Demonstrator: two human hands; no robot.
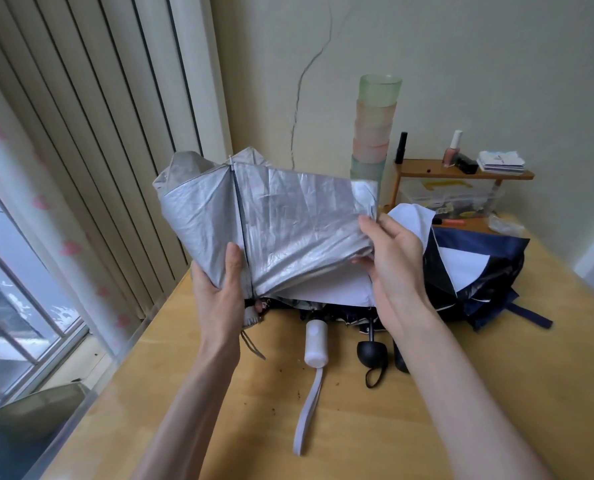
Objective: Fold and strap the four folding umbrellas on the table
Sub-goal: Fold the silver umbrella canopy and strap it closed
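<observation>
I hold a silver folding umbrella up over the wooden table, its canopy loose and spread. My left hand grips its lower end, thumb pressed on the fabric beside a dark rib. My right hand pinches the canopy's right edge. Under it lie other unfolded umbrellas: one with a white handle and a long pale wrist strap, one with a round black handle, and a navy and white umbrella crumpled at the right. A dark handle shows partly behind my right forearm.
A tall stack of pastel cups stands at the back. A small wooden shelf carries bottles and cards, with a clear plastic box beneath it. A window and vertical blinds run along the left, close to the table's edge.
</observation>
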